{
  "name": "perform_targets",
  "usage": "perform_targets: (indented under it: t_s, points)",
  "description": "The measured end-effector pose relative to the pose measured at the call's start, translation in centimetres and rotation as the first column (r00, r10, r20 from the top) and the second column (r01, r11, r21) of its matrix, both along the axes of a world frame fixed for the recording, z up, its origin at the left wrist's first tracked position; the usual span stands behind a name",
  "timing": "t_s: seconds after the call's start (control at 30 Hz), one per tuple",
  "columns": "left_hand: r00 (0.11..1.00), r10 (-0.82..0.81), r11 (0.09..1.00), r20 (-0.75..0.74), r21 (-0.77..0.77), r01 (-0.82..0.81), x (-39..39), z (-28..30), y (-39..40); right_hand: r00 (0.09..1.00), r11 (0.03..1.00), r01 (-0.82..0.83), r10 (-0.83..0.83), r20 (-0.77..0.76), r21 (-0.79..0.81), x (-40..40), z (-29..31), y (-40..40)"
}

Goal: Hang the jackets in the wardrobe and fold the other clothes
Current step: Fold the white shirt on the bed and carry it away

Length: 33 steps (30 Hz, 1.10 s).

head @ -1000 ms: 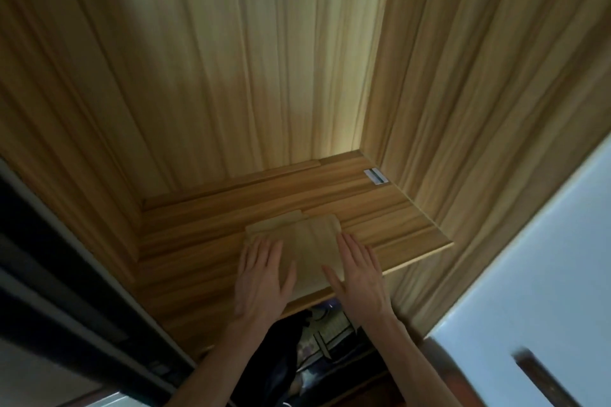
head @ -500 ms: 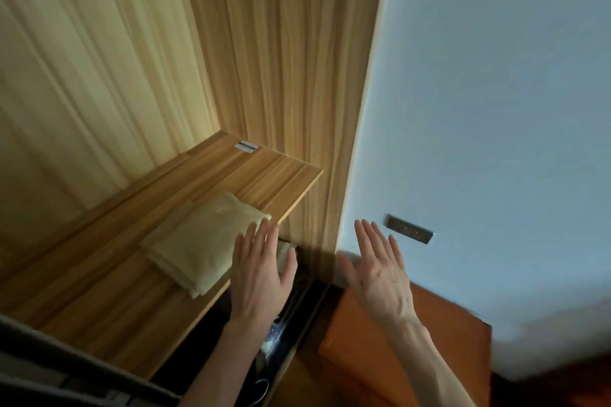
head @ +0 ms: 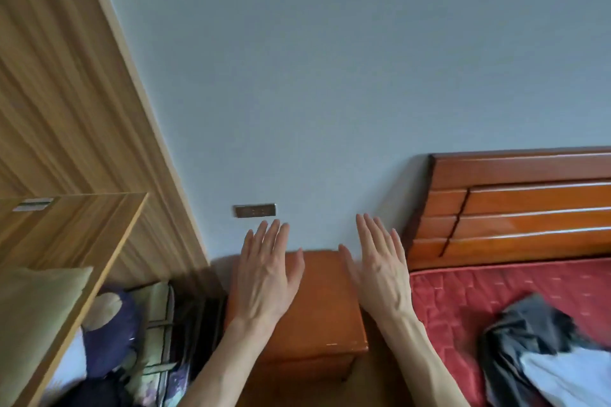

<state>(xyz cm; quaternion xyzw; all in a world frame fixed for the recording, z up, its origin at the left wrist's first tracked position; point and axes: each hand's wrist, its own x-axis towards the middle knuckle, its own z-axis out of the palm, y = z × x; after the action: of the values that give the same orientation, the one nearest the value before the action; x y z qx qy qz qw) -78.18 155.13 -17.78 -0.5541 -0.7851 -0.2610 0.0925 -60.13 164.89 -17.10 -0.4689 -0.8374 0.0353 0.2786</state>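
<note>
Clothes are what you are after, and they sit in two places: a folded pale olive-beige cloth [head: 36, 301] lies on the striped wooden wardrobe shelf [head: 99, 235] at the near left, while a loose heap of dark grey and pale blue garments [head: 542, 353] waits on the red quilted bed cover [head: 479, 294] at the near right. Your left hand [head: 264, 281] and your right hand [head: 380, 271] both hover flat and spread above the orange-brown wooden bedside cabinet [head: 317, 324], fingers straight, holding nothing at all.

The folded piece looks done, so the heap is probably next. Its two garments overlap (which lies on top of which is hard to tell), so a quick grab at one edge could drag both off the bed cover. Pick a single garment and lift it clear before you carry it.

Mind the shelf, too: the folded cloth sits close to its front edge, and a sleeve or trailing fabric swung past could pull it down onto the bundle of dark blue and green-striped items [head: 132, 334] stored below. The glossy wooden headboard [head: 515, 205] stands just beside your right hand; a wide reach may knock it.
</note>
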Motion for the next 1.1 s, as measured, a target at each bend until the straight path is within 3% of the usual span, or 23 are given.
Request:
perform_targets:
  t_s: [0.27,0.6,0.83,1.1]
  points:
    - [0.929,-0.37,0.929,-0.003,-0.01,0.37,18.4,-0.5,7.0,0.941,0.942,0.335,-0.335,0.047,-0.004,21.0,-0.6,-0.3]
    - [0.748,-0.662,0.748,0.046,-0.026,0.664,42.4,-2.6,9.7,0.731,0.728,0.681,-0.682,0.015,-0.08,45.0,-3.0,-5.3]
    - [0.593,-0.804,0.591,0.051,-0.043,0.806,56.2,-3.7,10.1,0.562,0.557,0.822,-0.827,0.009,-0.119,57.6,-4.1,-9.0]
    - [0.492,-0.869,0.487,0.049,-0.093,0.869,64.2,-4.7,11.4,0.487,0.487,0.859,-0.872,-0.039,-0.16,65.7,-4.5,-9.7]
